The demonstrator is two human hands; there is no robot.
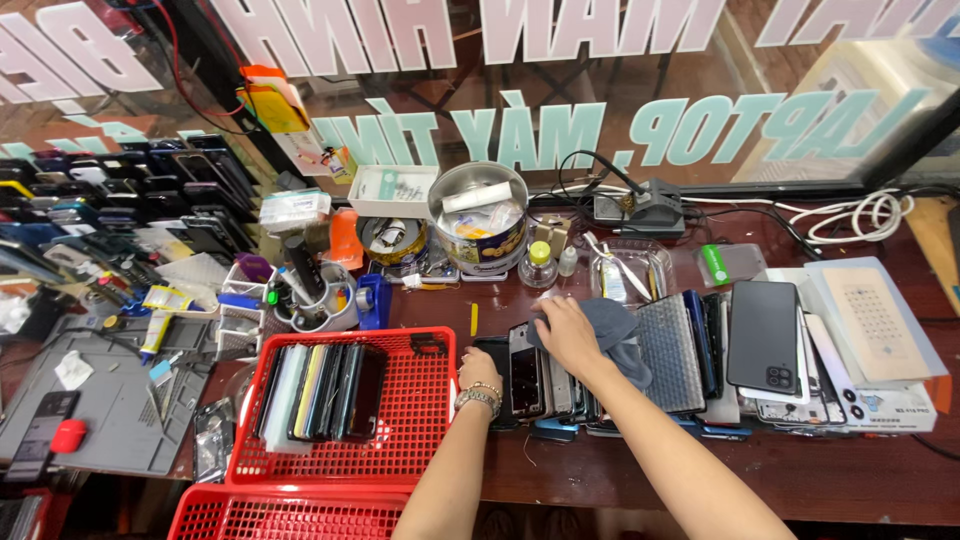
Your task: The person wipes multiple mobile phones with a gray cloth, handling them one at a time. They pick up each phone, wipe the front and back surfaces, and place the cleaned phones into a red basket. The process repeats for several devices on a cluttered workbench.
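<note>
Grey cloth (608, 325) lies bunched under the right hand (568, 335), whose palm faces down and presses it onto the row of phones (545, 385) standing on edge near the middle of the table (850, 470). The fingers are spread and bent lightly over the fabric, so the grip is a loose, flat hold on the cloth and not a tight pinch. The left hand (479, 372), with a beaded bracelet at the wrist, sits at the left end of that same row, just beside the rim of the red basket (410, 440); its fingers are curled against the first dark phone there, but the pictures do not show how firmly that grip closes.

The red basket, near the front edge of the table, holds a second batch of phones (320, 390) packed upright side by side along its left part. Another red basket (290, 515) sits below it at the front edge. To the right of the hands, more phones and back covers (765, 335) lean in a stack toward the right edge. Toward the back edge stand a round metal tin (480, 215) filled with small items and a soldering station (640, 208). A grey work mat (100, 400) lies at the left edge.
</note>
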